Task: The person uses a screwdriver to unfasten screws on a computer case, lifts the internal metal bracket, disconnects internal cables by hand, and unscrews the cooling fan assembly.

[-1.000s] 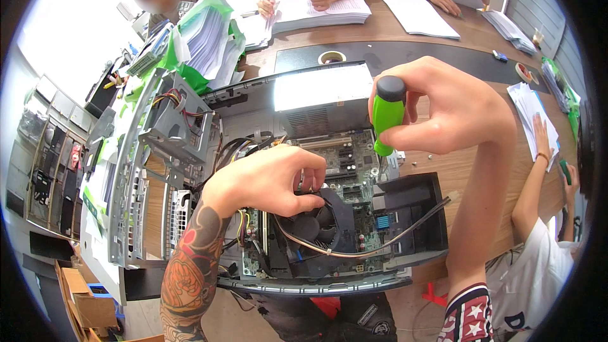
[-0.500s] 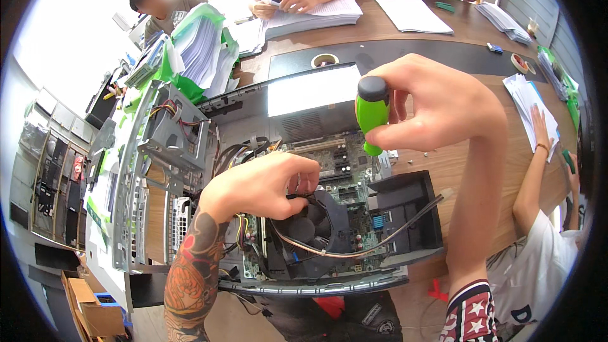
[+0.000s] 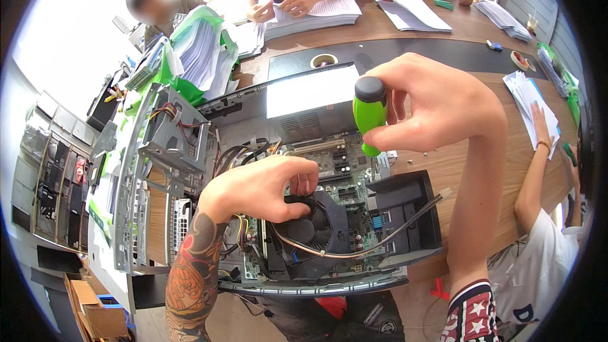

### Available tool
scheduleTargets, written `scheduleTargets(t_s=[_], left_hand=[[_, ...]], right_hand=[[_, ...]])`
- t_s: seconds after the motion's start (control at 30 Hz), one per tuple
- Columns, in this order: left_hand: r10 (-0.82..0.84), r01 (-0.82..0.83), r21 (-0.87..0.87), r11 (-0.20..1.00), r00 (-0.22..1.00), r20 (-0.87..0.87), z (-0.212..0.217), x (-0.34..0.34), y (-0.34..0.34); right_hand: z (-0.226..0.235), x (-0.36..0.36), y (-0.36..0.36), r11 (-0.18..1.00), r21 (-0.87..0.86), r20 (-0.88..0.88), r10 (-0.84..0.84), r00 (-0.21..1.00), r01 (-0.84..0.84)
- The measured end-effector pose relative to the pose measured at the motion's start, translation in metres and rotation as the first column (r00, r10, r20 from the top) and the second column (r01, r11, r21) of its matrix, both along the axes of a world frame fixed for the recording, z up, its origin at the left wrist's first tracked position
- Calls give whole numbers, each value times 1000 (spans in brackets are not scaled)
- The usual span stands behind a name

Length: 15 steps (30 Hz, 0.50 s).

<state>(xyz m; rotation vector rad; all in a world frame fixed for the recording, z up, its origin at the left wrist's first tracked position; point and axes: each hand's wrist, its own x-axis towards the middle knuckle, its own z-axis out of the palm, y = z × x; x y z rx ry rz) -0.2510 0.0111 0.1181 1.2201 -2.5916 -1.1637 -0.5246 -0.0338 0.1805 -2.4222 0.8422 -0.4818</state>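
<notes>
A green screwdriver (image 3: 370,114) with a black cap stands nearly upright in my right hand (image 3: 437,104), fingers and thumb wrapped round its handle. Its thin shaft points down at the edge of a circuit board (image 3: 335,161) inside an open computer case (image 3: 310,288). My left hand (image 3: 269,187) rests on the black cooling fan (image 3: 305,230), thumb and curled fingers closed at its upper rim; the exact contact is partly hidden. A sleeved bundle of wires (image 3: 380,244) arches across the fan. Behind the board sits a metal power supply (image 3: 310,98) with a brightly lit top.
A metal drive cage (image 3: 174,130) rises at the case's left, near green-wrapped paper stacks (image 3: 196,57). Small screws lie on the wooden table (image 3: 472,114) to the right. Tape rolls (image 3: 324,61) lie farther back. Co-workers handle papers opposite, and another's hand (image 3: 540,123) rests on sheets at right.
The screwdriver handle has shifted very slightly left; my left hand stays nearly still on the fan. Across the table, a co-worker's raised sheet has come down onto the papers.
</notes>
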Motion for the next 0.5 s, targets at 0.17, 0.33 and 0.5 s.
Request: scheduleTargets(t_s=[0.17,0.33,0.5], left_hand=[[-20,18,37,999,999,49,4,0,-1],[25,-31,64,997,996,90,8,-3,0],[7,-7,18,1000,1000,31,2,-2,0]], right_hand=[[-2,0,-2,1000,-15,4,-5,1000,5],[-2,0,-1,1000,-13,7,-8,1000,8],[-2,0,0,1000,-16,8,-13,1000,13]])
